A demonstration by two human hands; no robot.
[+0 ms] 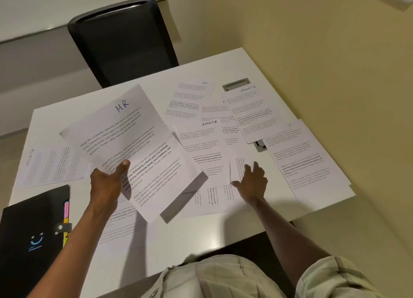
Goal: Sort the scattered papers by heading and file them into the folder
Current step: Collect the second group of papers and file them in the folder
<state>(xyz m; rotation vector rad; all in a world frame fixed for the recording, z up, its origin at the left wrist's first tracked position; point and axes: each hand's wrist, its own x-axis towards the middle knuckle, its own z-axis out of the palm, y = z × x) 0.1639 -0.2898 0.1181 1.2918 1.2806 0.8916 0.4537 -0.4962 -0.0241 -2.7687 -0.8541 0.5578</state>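
Black folder [31, 230]: lying shut at the near left edge of the white table [169, 241], coloured tabs showing along its side. Right of the folder, left hand [107, 183] is gripping the HR sheet [131, 145], thumb on top, lifting it clear of the tabletop. Further right of the folder, scattered papers [223, 141] are overlapping; right hand [252, 181] is resting on them, fingers spread and holding nothing. A black chair [123, 42] is standing beyond the far edge; a yellow wall [335, 51] is closing off the right side.

Loose papers [223, 141] cover most of the table [178, 237], bare only along its near edge beside the folder [29, 230].
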